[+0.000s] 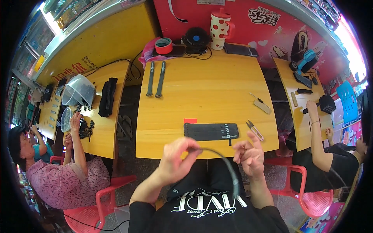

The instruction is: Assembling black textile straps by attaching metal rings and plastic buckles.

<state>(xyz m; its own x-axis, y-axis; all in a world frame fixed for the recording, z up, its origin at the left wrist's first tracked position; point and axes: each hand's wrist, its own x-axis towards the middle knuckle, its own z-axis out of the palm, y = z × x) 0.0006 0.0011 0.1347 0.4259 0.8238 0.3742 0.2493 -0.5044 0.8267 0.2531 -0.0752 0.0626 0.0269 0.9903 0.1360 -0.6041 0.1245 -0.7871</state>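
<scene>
My left hand pinches one end of a narrow dark grey strap above the table's front edge. From there the strap arcs rightward, and its blurred far end hangs down before my shirt. To the right of the strap, my right hand is raised with its fingers apart and nothing in it. Beyond both hands lies a flat dark grey band with pale marks near its right end, and a red patch shows at its far edge. Thread snips rest to the right of that band.
Two grey straps lie at the table's far left. A tan block with a thin tool sits at right. Along the back stand red tape, a black fan and a dotted tumbler. People work at tables on both sides.
</scene>
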